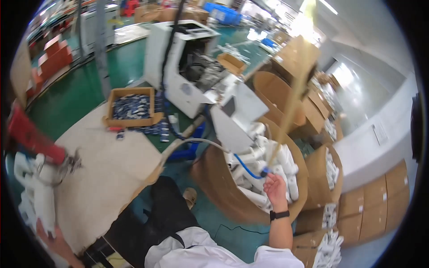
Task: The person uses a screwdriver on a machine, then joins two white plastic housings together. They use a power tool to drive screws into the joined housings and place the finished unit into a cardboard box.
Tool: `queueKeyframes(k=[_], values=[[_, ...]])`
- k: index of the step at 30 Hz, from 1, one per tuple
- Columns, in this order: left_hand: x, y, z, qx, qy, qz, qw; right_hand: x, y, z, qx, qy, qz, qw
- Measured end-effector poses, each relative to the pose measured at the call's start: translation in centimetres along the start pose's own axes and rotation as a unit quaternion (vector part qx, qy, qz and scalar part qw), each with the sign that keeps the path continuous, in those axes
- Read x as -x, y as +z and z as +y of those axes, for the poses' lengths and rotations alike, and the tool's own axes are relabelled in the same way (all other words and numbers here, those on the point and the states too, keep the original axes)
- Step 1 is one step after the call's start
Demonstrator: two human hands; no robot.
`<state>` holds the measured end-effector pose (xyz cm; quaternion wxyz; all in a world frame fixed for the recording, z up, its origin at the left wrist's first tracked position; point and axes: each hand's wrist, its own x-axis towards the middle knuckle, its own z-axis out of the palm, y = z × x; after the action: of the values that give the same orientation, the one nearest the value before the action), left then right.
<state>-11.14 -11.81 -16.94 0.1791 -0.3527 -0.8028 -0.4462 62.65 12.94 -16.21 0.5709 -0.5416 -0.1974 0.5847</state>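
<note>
My right hand (275,190), with a black band at the wrist, is raised over a large brown carton. Its fingers are closed at a small dark-blue fitting (264,172), where a blue hose (245,166) meets the lower end of a long, blurred tan pole or strap (290,105). White tubular plastic parts (286,158) fill the carton below. At the lower left, my left hand (56,243) has its fingers around the lower end of a white plastic part (44,201), one of several there. Part of that hand is cut off by the dark rim.
A paper-covered table (94,178) bears a red machine arm (33,134) at its left. Beyond stand a carton of small dark-blue pieces (154,119) and a white machine housing (172,85). Stacked brown cartons (373,207) line the right wall. A black cable (165,58) hangs ahead.
</note>
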Motion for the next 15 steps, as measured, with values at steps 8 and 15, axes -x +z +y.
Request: queueKeyframes(k=[8, 15], values=[[7.9, 2.5, 8.8, -0.022, 0.156, -0.039, 0.987, 9.1, 20.2, -3.2, 0.448, 0.071, -0.653, 0.606], [11.4, 4.7, 13.5, -0.033, 0.069, -0.045, 0.996, 16.6, 35.3, 1.3, 0.326, -0.148, -0.714, 0.602]])
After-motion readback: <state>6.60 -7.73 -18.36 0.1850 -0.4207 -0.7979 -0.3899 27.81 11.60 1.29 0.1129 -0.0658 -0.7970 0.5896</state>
